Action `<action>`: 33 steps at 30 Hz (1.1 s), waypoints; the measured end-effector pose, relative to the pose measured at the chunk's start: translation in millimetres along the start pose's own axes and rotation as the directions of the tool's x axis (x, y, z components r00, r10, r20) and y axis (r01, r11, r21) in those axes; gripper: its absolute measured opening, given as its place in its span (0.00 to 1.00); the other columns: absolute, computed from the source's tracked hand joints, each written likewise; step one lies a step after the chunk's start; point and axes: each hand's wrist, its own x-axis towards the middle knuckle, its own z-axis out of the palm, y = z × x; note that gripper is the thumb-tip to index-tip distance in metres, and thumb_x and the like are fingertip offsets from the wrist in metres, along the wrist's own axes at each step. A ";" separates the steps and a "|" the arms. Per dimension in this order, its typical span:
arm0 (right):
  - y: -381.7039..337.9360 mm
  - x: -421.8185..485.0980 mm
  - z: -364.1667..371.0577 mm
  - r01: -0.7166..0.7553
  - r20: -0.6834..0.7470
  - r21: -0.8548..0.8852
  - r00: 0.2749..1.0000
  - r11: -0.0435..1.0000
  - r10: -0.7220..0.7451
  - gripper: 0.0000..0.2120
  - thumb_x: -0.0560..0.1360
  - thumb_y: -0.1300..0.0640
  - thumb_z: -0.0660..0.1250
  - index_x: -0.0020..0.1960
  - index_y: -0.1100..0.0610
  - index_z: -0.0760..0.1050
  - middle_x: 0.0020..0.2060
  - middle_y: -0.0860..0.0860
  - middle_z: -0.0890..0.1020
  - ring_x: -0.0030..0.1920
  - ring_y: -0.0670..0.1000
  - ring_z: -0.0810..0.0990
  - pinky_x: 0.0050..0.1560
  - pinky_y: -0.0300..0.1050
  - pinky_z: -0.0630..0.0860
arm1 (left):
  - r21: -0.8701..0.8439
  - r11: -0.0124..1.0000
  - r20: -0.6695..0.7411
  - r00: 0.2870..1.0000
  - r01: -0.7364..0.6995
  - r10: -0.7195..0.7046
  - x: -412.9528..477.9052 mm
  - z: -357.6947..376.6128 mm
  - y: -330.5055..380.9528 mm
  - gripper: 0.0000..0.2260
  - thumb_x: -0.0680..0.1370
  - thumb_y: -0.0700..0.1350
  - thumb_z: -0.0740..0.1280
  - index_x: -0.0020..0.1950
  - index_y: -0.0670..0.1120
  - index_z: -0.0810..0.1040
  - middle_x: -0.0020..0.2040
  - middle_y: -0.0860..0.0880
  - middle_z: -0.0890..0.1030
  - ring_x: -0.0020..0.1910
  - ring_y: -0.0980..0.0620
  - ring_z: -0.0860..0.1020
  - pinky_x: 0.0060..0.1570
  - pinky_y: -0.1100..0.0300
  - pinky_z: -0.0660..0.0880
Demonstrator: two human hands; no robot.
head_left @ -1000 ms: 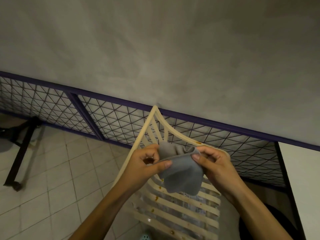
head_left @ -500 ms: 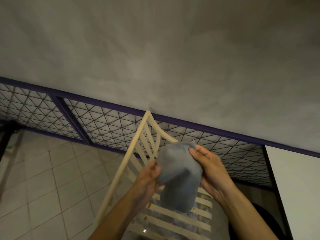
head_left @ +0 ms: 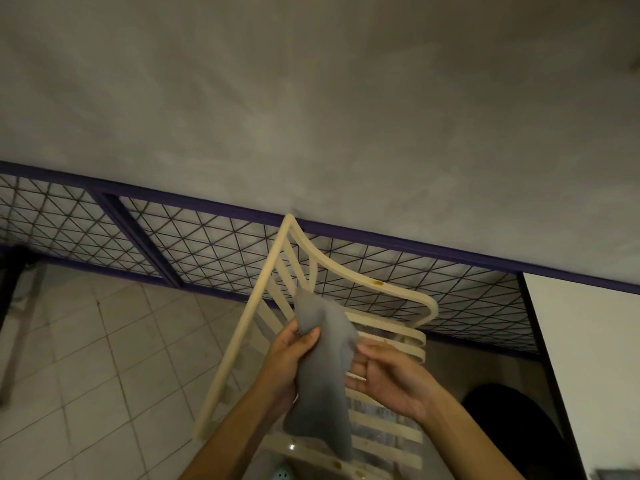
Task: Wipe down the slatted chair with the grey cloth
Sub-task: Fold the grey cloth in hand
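Note:
The cream slatted chair [head_left: 349, 270] stands below me, its curved top rail reaching toward the mesh fence. Brown spots mark the top rail and the lower slats. The grey cloth [head_left: 323, 379] hangs long in front of the slats. My left hand [head_left: 289, 358] pinches the cloth near its upper end between thumb and fingers. My right hand [head_left: 388, 374] is palm-up just right of the cloth, fingers loosely curled and touching its edge; a grip is not visible. The cloth hides the slats behind it.
A purple-framed wire mesh fence [head_left: 214, 251] runs behind the chair under a grey wall. Pale tiled floor [head_left: 104, 358] lies to the left. A dark round object [head_left: 512, 431] sits lower right beside a white panel [head_left: 595, 358]. A dark metal stand [head_left: 10, 292] is at the far left.
The cloth was bunched between both hands and now hangs long from my left hand. My right hand has let go of the top corner and dropped lower, palm-up. The view shifted.

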 end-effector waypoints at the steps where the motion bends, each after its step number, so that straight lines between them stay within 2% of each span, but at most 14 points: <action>1: 0.3 -0.1 -0.7 0.027 -0.001 0.000 1.000 1.000 -0.027 0.29 0.66 0.64 0.78 0.65 0.64 0.75 0.62 0.65 0.78 0.59 0.62 0.79 0.64 0.59 0.72 | -0.035 0.999 0.024 1.000 0.022 -0.021 -3.1 -1.9 -0.3 0.09 0.78 0.37 0.65 0.57 0.43 0.76 0.56 0.41 0.81 0.59 0.40 0.79 0.54 0.47 0.78; 4: -5.8 -2.9 -0.6 0.137 -0.048 -0.117 0.988 0.984 -0.144 0.23 0.71 0.67 0.71 0.65 0.63 0.75 0.60 0.64 0.79 0.58 0.63 0.80 0.57 0.56 0.78 | 0.072 0.996 0.126 0.991 -0.057 0.047 -12.9 -11.8 -4.7 0.21 0.72 0.34 0.71 0.63 0.44 0.74 0.58 0.41 0.81 0.57 0.43 0.81 0.54 0.46 0.79; 7: -12.5 -11.7 -0.2 0.257 -0.066 -0.380 0.950 0.888 -0.304 0.18 0.72 0.65 0.69 0.61 0.62 0.78 0.55 0.63 0.82 0.57 0.63 0.81 0.56 0.56 0.78 | 0.217 0.965 0.036 0.989 -0.146 0.142 -13.0 -2.7 -4.1 0.11 0.75 0.32 0.67 0.55 0.42 0.77 0.51 0.41 0.83 0.47 0.50 0.84 0.45 0.58 0.80; 10: -14.3 -23.9 -0.3 0.389 -0.010 -0.535 0.885 0.750 -0.466 0.11 0.76 0.66 0.64 0.56 0.64 0.81 0.50 0.60 0.84 0.53 0.60 0.82 0.52 0.52 0.80 | -0.045 0.941 0.349 0.878 -0.335 0.329 -20.9 21.9 4.3 0.08 0.76 0.30 0.62 0.41 0.38 0.77 0.36 0.44 0.84 0.39 0.56 0.83 0.41 0.65 0.78; 12: -15.4 -25.8 -4.6 0.471 0.064 -0.602 0.833 0.645 -0.549 0.11 0.77 0.70 0.62 0.53 0.66 0.82 0.51 0.62 0.84 0.55 0.63 0.81 0.53 0.58 0.79 | 0.081 0.961 0.142 0.957 -0.265 0.252 -18.1 18.6 0.8 0.09 0.77 0.34 0.63 0.40 0.37 0.81 0.33 0.45 0.82 0.36 0.52 0.81 0.34 0.64 0.77; 14: -16.2 -25.0 -12.5 0.500 0.131 -0.653 0.815 0.569 -0.565 0.14 0.76 0.75 0.60 0.49 0.67 0.84 0.50 0.63 0.83 0.55 0.67 0.78 0.53 0.68 0.74 | 0.184 0.957 -0.022 0.972 -0.226 0.234 -16.1 8.8 -11.7 0.20 0.80 0.34 0.59 0.31 0.45 0.81 0.29 0.49 0.79 0.32 0.52 0.77 0.29 0.64 0.74; 16: -18.5 -27.1 -23.2 0.501 0.191 -0.710 0.814 0.495 -0.549 0.18 0.75 0.77 0.58 0.45 0.65 0.85 0.48 0.62 0.83 0.52 0.69 0.77 0.49 0.71 0.72 | 0.144 0.974 -0.012 0.984 -0.177 0.180 -13.4 12.1 -16.1 0.27 0.81 0.34 0.56 0.26 0.47 0.80 0.27 0.50 0.78 0.31 0.52 0.75 0.28 0.65 0.74; 19: -26.5 -41.7 -39.5 0.488 0.260 -0.783 0.820 0.385 -0.511 0.19 0.75 0.76 0.58 0.44 0.61 0.86 0.47 0.59 0.82 0.51 0.65 0.77 0.48 0.68 0.74 | 0.040 0.991 0.068 0.990 -0.124 0.121 -15.8 19.6 -14.1 0.19 0.74 0.32 0.59 0.32 0.43 0.85 0.35 0.46 0.83 0.37 0.51 0.81 0.34 0.61 0.78; 22: -31.9 -60.9 -46.6 0.535 0.411 -0.841 0.730 0.082 -0.545 0.17 0.74 0.73 0.61 0.43 0.58 0.86 0.48 0.53 0.82 0.51 0.53 0.80 0.48 0.52 0.79 | -0.096 0.995 0.165 0.985 -0.036 0.052 -19.7 18.3 -16.4 0.08 0.62 0.41 0.66 0.32 0.39 0.84 0.38 0.43 0.83 0.39 0.48 0.82 0.38 0.57 0.80; 24: -32.0 -72.8 -49.3 0.543 0.580 -0.805 0.631 -0.240 -0.516 0.15 0.74 0.69 0.63 0.39 0.56 0.85 0.49 0.50 0.80 0.51 0.48 0.79 0.45 0.47 0.78 | -0.060 0.998 0.181 0.983 0.018 -0.007 -21.4 29.0 -23.3 0.10 0.68 0.43 0.66 0.39 0.39 0.84 0.43 0.41 0.83 0.41 0.47 0.83 0.38 0.55 0.81; 26: -32.7 -84.6 -54.7 0.532 0.662 -0.749 0.609 -0.395 -0.437 0.16 0.79 0.61 0.61 0.37 0.52 0.83 0.53 0.49 0.77 0.54 0.45 0.77 0.46 0.43 0.77 | 0.069 0.998 0.157 0.988 -0.002 -0.008 -24.4 42.2 -32.0 0.10 0.72 0.40 0.64 0.38 0.42 0.85 0.43 0.43 0.84 0.44 0.48 0.82 0.39 0.57 0.81; 29: -35.3 -100.6 -67.1 0.558 0.667 -0.744 0.587 -0.368 -0.459 0.23 0.83 0.57 0.55 0.38 0.50 0.84 0.57 0.49 0.76 0.58 0.47 0.76 0.50 0.40 0.75 | 0.238 0.967 0.180 0.982 -0.095 0.052 -31.1 60.8 -40.5 0.06 0.71 0.39 0.69 0.41 0.44 0.86 0.46 0.45 0.84 0.47 0.50 0.81 0.43 0.61 0.79; 31: -35.8 -104.2 -75.8 0.608 0.606 -0.765 0.569 -0.211 -0.556 0.23 0.82 0.62 0.56 0.37 0.53 0.85 0.54 0.51 0.78 0.56 0.50 0.78 0.50 0.42 0.75 | 0.241 0.963 0.184 0.980 -0.124 0.081 -36.0 65.1 -42.9 0.09 0.73 0.49 0.72 0.44 0.45 0.86 0.52 0.44 0.82 0.51 0.48 0.80 0.48 0.58 0.78; 33: -38.5 -110.2 -83.6 0.657 0.510 -0.753 0.623 0.043 -0.593 0.21 0.80 0.69 0.59 0.37 0.57 0.85 0.52 0.52 0.80 0.55 0.53 0.79 0.50 0.45 0.76 | 0.159 0.983 0.123 0.990 -0.087 0.068 -42.0 72.6 -47.4 0.23 0.76 0.60 0.63 0.45 0.41 0.85 0.57 0.39 0.80 0.57 0.43 0.78 0.56 0.51 0.74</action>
